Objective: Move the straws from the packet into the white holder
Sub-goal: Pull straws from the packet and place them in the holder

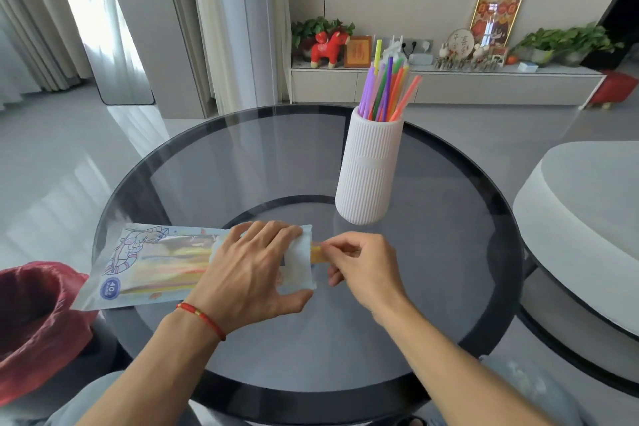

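Lying at the far left edge is a red bag [31,315], off the round glass table [449,252]. On the table's left half rests the straw packet [145,266], flat, its long axis running left to right, open end toward the centre. The left hand [252,270] presses down on the packet's right end, fingers spread over the top and thumb along the near edge, clamping it to the glass; a red cord bracelet [204,316] sits at that wrist. Just right of the packet mouth, the right hand [363,266] pinches the protruding ends of a few yellow and orange straws [317,252] between thumb and forefinger. Farther back and right of centre stands the white holder [370,169], ribbed, upright, well apart from both hands, already carrying a bundle of coloured straws [387,90].
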Available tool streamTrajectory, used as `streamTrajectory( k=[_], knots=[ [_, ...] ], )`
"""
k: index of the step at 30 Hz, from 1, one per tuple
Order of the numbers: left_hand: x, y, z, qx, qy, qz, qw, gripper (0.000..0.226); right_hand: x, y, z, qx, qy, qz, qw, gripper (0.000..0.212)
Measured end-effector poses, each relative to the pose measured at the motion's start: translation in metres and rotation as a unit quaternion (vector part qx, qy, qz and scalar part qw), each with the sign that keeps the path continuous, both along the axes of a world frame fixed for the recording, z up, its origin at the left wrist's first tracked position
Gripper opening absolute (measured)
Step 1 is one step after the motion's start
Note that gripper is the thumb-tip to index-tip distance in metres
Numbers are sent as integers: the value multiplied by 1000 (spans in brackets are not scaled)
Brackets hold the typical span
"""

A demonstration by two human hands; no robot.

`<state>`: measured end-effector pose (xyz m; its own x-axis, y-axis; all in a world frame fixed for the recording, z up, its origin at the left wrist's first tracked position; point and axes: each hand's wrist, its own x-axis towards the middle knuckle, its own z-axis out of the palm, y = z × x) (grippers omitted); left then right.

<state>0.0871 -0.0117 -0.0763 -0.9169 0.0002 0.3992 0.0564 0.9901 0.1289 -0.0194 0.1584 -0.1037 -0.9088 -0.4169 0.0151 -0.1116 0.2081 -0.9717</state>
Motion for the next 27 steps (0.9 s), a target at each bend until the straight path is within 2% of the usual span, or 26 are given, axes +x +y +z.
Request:
streamTrajectory(
  k=[3,6,10,13,18,23,27],
  knots=[
    [1,-4,2,9,0,17,1000,73,-10,11,4,-38,-53,-2,998,12],
    [1,0,4,9,0,14,1000,75,-10,7,2,-6,-91,28,995,30],
    [0,7,2,2,-2,1,1000,78,2,-4,-2,15,-47,35,998,30],
    [0,6,1,-1,-14,7,1000,79,6,-6,-7,17,0,15,1000,15],
    [1,-2,2,11,-13,29,999,81,-9,10,7,-32,-34,-15,999,9],
    [6,-11,0,-37,-115,72,990,100,-27,44,28,-78,-12,-11,997,12],
    [0,0,-2,3,-113,78,991,79,-25,50,37,-91,-2,23,996,15]
  ],
)
